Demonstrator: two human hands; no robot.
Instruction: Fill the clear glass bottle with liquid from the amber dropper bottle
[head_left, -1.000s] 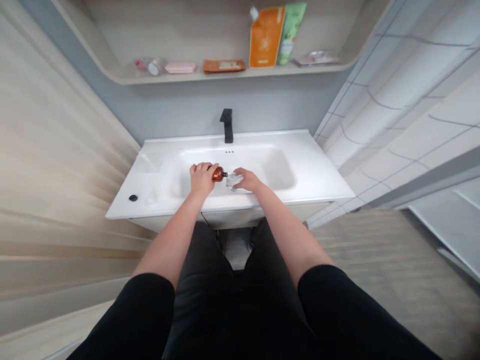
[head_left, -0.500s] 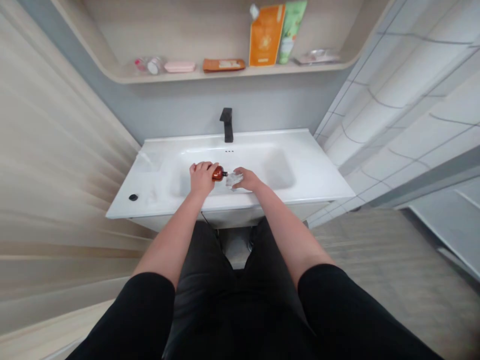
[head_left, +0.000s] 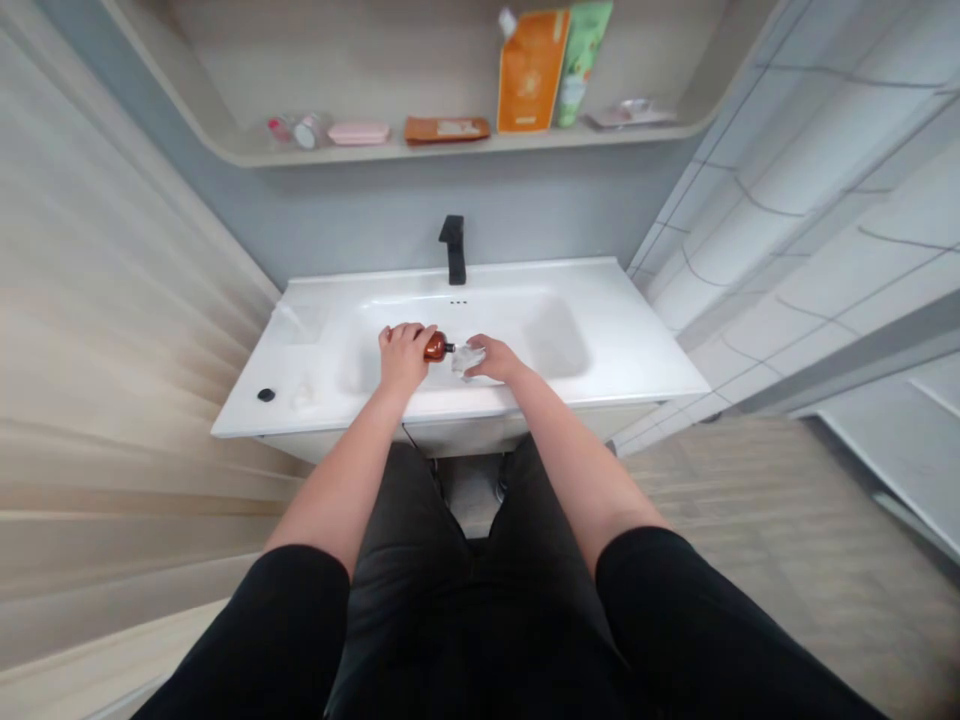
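My left hand (head_left: 403,356) is closed round a small reddish-brown bottle (head_left: 435,346), tipped on its side over the white sink (head_left: 570,340), its dark neck pointing right. My right hand (head_left: 494,359) is closed on a small clear container (head_left: 468,358) held just beside that neck. The two hands almost touch above the basin's front half.
A black tap (head_left: 453,249) stands at the back of the basin. A small dark cap (head_left: 265,395) lies on the counter at the left. The shelf (head_left: 465,146) above carries an orange pouch (head_left: 531,72), a green pouch (head_left: 583,62) and several small items. A tiled wall stands at the right.
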